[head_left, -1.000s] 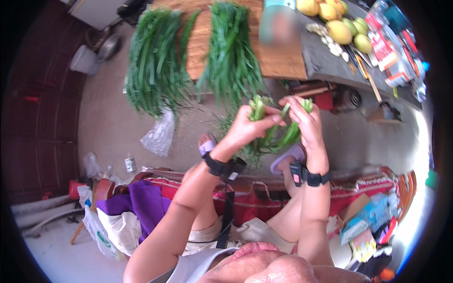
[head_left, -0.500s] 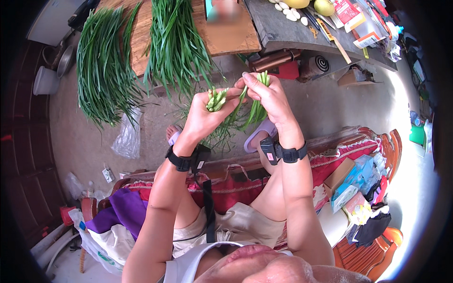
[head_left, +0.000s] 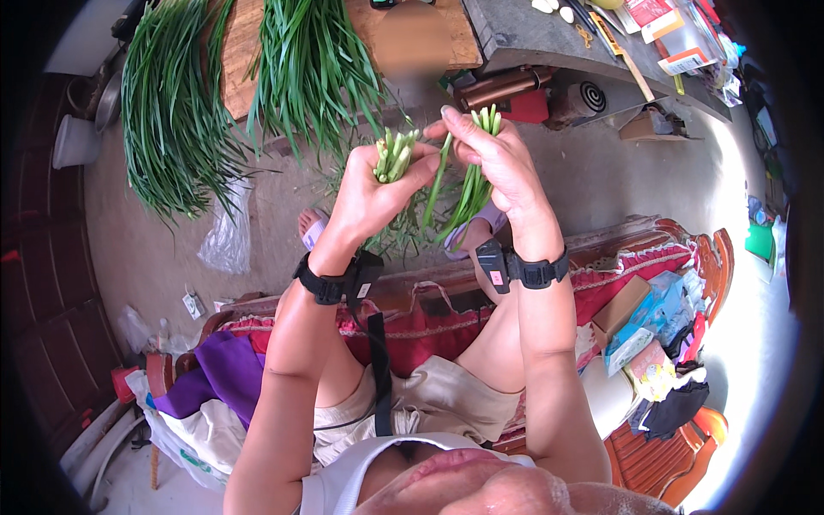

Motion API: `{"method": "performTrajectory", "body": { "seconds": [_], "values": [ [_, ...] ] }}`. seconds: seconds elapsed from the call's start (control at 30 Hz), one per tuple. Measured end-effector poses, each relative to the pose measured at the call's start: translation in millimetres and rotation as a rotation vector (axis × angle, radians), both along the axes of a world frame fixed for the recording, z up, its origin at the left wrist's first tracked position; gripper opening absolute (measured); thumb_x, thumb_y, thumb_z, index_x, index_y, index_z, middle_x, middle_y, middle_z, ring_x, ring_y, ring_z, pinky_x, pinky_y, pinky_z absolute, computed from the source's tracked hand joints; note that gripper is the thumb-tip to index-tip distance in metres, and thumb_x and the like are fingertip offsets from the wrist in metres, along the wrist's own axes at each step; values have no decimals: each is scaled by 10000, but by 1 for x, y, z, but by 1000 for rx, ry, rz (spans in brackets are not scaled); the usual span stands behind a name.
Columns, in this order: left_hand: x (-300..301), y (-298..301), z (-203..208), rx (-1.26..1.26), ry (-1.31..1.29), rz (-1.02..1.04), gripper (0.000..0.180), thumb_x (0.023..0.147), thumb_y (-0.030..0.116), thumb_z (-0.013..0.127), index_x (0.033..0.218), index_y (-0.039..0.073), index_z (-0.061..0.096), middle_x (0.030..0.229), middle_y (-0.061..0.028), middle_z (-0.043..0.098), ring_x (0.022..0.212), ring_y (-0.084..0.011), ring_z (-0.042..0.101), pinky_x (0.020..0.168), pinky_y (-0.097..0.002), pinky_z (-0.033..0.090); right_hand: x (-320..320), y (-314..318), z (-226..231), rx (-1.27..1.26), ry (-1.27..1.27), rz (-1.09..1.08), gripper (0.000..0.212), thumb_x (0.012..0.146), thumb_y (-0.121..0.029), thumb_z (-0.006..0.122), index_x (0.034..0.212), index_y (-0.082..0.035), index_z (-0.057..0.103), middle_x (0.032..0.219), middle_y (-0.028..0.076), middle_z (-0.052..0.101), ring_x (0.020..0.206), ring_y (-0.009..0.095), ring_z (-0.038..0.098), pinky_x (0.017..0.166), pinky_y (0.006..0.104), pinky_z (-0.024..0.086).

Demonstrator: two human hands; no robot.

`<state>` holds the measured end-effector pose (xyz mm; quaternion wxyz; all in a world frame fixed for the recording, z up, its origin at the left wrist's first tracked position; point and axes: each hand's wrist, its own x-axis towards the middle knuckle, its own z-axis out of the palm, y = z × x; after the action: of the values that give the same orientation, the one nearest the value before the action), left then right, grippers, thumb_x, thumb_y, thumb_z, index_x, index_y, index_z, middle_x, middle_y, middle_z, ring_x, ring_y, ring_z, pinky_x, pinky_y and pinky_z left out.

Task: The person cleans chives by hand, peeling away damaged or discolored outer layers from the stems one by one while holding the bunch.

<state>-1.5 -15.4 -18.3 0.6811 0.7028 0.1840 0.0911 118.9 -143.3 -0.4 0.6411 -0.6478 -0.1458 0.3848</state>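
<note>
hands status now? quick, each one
Left hand: closed on a small bunch of green stalks.
Right hand: closed, pinching a few long green stalks.

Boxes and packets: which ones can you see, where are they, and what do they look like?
Red and white packets: top right, on the grey table, flat.
Brown carton: under that table, small and open.
Blue box: right, beside the red cloth, flat.
Tan box: next to the blue one.
Clear plastic bag: on the floor, left, crumpled.
</note>
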Motion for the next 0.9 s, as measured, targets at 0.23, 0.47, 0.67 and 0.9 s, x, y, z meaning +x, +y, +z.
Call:
{"method": "performTrajectory", "body": {
  "seconds": [0.23, 0.47, 0.67, 0.9],
  "values": [
    [-1, 6, 5, -133, 63, -59, 143, 864, 114, 640, 922, -7, 689, 677, 49, 579, 572, -25, 473, 503, -212, 383, -1, 2, -12, 7, 18, -54, 325, 861, -359, 691, 799, -42, 664, 673, -43, 546, 615, 37, 430, 557, 213, 322],
    [0, 2, 1, -42, -64, -32, 121, 831, 113, 699, 895, 10, 691, 671, 37, 595, 529, -32, 498, 465, -195, 379, -1, 2, -11, 43, 19, 0, 309, 874, -346, 681, 798, -47, 660, 678, -46, 548, 607, 39, 435, 561, 210, 343],
    [-3, 4, -5, 14, -57, -5, 131, 835, 73, 685, 938, -7, 693, 725, 31, 619, 623, -23, 516, 545, -203, 416, -5, 5, -11, 42, -136, -54, 300, 874, -325, 691, 798, -35, 674, 646, -56, 538, 588, 29, 424, 528, 221, 331],
    [-2, 4, -6, 129, -12, -31, 243, 789, 144, 735, 975, -6, 694, 740, -42, 678, 684, -46, 572, 613, -252, 485, -4, 3, -17, 36, -363, -24, 289, 868, -288, 700, 767, -19, 667, 594, -58, 506, 591, 30, 418, 526, 227, 342]
  ]
}}
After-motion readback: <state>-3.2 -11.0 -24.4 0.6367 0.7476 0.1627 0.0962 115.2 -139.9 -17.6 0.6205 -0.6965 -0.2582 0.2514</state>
